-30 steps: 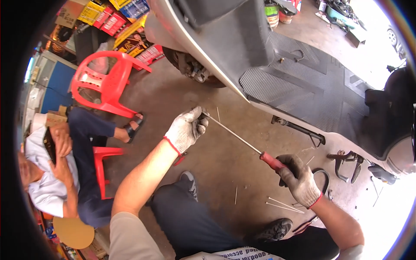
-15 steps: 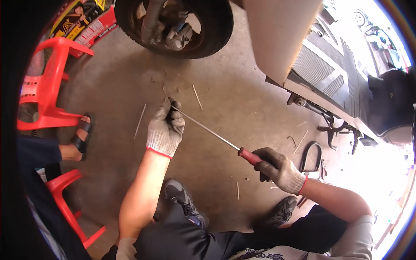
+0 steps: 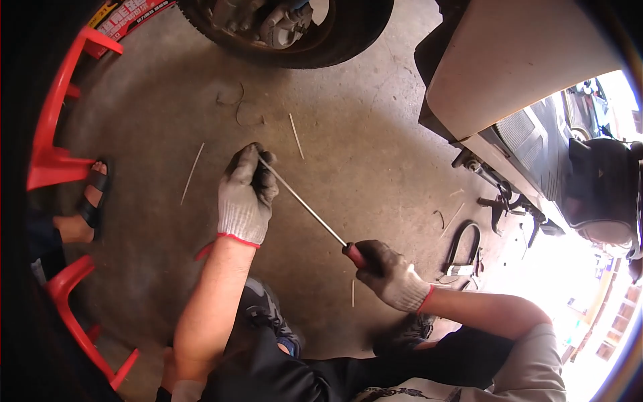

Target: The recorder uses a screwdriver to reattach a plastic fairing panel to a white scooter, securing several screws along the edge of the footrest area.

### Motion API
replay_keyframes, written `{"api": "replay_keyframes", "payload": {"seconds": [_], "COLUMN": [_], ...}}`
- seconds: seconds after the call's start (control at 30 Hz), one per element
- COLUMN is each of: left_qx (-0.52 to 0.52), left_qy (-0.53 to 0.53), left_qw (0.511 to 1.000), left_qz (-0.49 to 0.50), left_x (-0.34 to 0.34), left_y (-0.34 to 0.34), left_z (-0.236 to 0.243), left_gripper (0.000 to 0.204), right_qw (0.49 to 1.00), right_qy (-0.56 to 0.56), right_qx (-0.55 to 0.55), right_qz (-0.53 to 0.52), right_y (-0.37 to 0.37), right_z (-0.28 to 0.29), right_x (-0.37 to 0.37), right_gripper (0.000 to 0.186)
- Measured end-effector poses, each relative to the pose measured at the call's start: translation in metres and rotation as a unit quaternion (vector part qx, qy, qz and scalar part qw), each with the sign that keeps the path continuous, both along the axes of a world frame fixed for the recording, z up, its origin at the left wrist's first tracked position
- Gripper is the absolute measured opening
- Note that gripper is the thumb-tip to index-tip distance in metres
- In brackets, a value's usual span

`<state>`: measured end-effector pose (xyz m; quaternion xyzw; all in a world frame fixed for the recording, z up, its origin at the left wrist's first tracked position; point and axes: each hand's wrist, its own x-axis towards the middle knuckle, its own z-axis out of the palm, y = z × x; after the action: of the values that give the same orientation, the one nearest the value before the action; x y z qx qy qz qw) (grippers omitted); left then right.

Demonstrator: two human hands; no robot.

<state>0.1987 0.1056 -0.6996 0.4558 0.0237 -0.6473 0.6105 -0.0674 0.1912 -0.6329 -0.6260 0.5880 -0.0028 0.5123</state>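
Screwdriver: the long-shafted screwdriver [image 3: 305, 203] with a red handle hangs above the concrete floor [image 3: 362, 147], slanting from its far end at upper left down to the handle at lower right.
Left hand: the gloved left hand [image 3: 245, 194] is closed in a pinch around the far end of the shaft; the fingers hide the tip, so I cannot tell whether anything small sits between them.
Right hand: the gloved right hand [image 3: 394, 278] is wrapped firmly round the handle, the fingers curled in.
Step in hand: seemingly handling the screwdriver at both ends, as if steadying, checking or wiping its tip; it touches no part of the motor scooter [image 3: 519, 60].
Next move: putting the tip to any use would call for the left fingers to loosen first, with the right grip carrying the handle.
Scooter: its front wheel [image 3: 338, 50] stands beyond the hands, well apart from them; the body panel is at upper right.
Floor: thin white sticks [image 3: 296, 136] lie scattered, and a black looped band [image 3: 469, 224] lies to the right.
Left edge: a red plastic chair [image 3: 59, 100] stands near another person's sandalled foot [image 3: 97, 181].
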Motion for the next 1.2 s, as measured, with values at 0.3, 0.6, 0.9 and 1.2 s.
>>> {"api": "replay_keyframes", "payload": {"seconds": [0.3,0.6,0.9,1.2], "left_qx": [-0.065,-0.250,-0.308,-0.335], "left_qy": [-0.186,-0.397,-0.436,-0.382], "left_qw": [0.959,0.824,0.792,0.807], "left_qz": [-0.205,-0.318,-0.297,-0.300], "left_x": [-0.022,-0.062,-0.121,-0.146], "left_y": [-0.014,-0.020,-0.058,-0.074], "left_z": [0.035,0.027,0.032,0.039], "left_gripper": [0.025,0.022,0.019,0.016], "right_qw": [0.963,0.997,0.991,0.993], "right_qy": [-0.049,0.030,0.025,0.046], "right_qx": [0.260,0.039,-0.064,-0.104], "right_qz": [-0.040,0.059,0.117,0.018], "right_y": [-0.005,-0.015,-0.028,-0.049], "right_z": [-0.026,-0.085,-0.172,-0.130], "right_x": [0.042,0.088,0.004,-0.026], "right_gripper": [0.035,0.034,0.043,0.040]}}
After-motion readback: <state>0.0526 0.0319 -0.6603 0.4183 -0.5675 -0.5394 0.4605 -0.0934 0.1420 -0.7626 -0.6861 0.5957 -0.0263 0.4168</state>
